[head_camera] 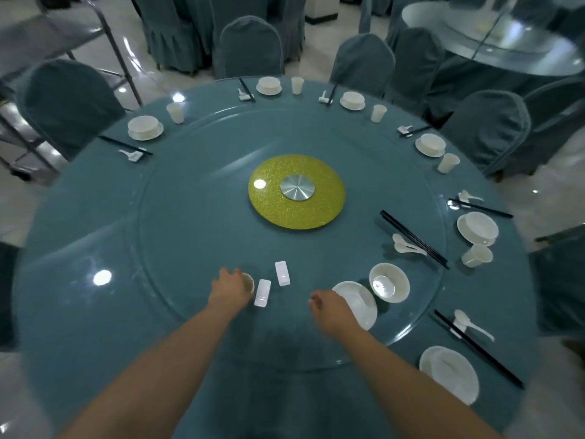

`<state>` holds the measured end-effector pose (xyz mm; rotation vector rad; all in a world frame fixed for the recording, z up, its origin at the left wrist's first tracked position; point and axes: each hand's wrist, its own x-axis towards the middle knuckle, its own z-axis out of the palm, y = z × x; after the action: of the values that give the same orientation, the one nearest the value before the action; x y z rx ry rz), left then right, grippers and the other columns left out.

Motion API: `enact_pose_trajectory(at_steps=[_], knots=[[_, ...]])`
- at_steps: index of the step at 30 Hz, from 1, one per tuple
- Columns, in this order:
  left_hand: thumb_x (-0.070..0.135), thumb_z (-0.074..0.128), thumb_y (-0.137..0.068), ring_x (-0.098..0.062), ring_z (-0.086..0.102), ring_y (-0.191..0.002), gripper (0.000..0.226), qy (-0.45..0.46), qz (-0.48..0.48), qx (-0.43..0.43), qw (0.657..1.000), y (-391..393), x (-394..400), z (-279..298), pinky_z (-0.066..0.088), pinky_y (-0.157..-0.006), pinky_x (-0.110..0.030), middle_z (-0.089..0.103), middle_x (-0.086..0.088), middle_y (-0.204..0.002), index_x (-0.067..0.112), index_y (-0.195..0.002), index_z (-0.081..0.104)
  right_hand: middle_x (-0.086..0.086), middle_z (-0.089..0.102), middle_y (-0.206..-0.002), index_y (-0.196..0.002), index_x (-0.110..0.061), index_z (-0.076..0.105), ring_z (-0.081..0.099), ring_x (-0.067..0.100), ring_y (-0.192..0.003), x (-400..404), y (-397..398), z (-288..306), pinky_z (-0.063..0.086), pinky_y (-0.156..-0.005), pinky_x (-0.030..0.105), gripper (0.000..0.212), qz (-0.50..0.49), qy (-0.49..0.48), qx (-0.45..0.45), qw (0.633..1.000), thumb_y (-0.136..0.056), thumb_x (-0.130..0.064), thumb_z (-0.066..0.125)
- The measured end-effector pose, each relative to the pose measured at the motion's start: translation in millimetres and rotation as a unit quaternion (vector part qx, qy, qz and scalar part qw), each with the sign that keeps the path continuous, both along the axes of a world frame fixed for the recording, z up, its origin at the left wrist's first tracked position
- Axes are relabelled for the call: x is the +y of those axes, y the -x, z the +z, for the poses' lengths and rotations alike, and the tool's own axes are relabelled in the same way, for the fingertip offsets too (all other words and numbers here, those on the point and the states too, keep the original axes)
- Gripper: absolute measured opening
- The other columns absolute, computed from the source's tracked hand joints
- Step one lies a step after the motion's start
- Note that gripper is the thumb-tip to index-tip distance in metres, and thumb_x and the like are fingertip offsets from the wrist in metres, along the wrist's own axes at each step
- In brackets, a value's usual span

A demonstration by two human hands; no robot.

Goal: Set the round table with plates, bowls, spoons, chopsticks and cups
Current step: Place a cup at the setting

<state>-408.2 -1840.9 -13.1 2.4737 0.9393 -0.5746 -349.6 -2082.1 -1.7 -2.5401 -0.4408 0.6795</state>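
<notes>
left hand (229,288): fingers wrapped around cup (248,282) | right hand (329,307): fingers curled, at plate (359,304) edge

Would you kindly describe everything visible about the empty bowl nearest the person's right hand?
The bowl is white and glossy, apparently ceramic, round and fairly deep, with a light glare on its flat inner bottom. It stands upright and empty on the glass turntable, just beyond the white plate that the right hand is touching. No hand touches it.
</notes>
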Motion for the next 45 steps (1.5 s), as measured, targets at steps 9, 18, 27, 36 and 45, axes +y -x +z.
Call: enact_pose_trajectory(at_steps=[9,18,27,36,45], knots=[[0.048,0.071,-0.073,-0.032,0.041,-0.124,0.081,-0.034,-0.024,0.059,0.997,-3,4,-3,0.042,-0.101,-0.040,0.039,-0.012,-0.130,0.015,-0.137,0.035,0.007,0.067,-0.099,-0.104,-0.013,0.067,0.064,0.025,-0.092,-8,0,9,0.049,-0.081,0.031,0.027,-0.009,-0.005,-0.012,1.000,-0.097,-0.030,0.047],[0.043,0.068,-0.076,-0.034,0.042,-0.122,0.078,-0.040,-0.028,0.043,0.998,1,-2,9,0.042,-0.102,-0.038,0.036,-0.014,-0.132,0.015,-0.140,0.033,0.006,0.067,-0.103,-0.106,-0.014,0.067,0.063,0.024,-0.093,-11,0,16,0.048,-0.083,0.031,0.028,-0.014,0.001,-0.003,1.000,-0.098,-0.031,0.046],[0.042,0.067,-0.074,-0.036,0.039,-0.120,0.073,-0.033,-0.029,-0.013,0.999,4,-10,35,0.043,-0.100,-0.039,0.036,-0.011,-0.130,0.019,-0.136,0.035,0.003,0.067,-0.089,-0.089,-0.012,0.063,0.062,0.024,-0.083,-6,8,24,0.049,-0.077,0.033,0.027,-0.001,-0.008,-0.004,1.000,-0.097,-0.031,0.046],[0.045,0.068,-0.072,-0.031,0.040,-0.117,0.073,-0.002,-0.079,-0.116,0.990,23,-63,71,0.038,-0.104,-0.037,0.035,-0.005,-0.126,0.027,-0.135,0.037,-0.005,0.066,-0.074,-0.083,-0.023,0.066,0.058,0.014,-0.070,18,24,52,0.044,-0.068,0.029,0.019,-0.054,-0.145,0.036,0.987,-0.092,-0.036,0.055],[0.043,0.070,-0.074,-0.028,0.043,-0.123,0.075,0.044,-0.155,-0.142,0.977,41,-144,73,0.035,-0.107,-0.032,0.037,-0.004,-0.133,0.028,-0.140,0.038,-0.005,0.063,-0.065,-0.073,-0.018,0.066,0.057,0.013,-0.065,-42,36,60,0.044,-0.062,0.022,0.013,-0.117,-0.162,0.079,0.977,-0.084,-0.020,0.060]])
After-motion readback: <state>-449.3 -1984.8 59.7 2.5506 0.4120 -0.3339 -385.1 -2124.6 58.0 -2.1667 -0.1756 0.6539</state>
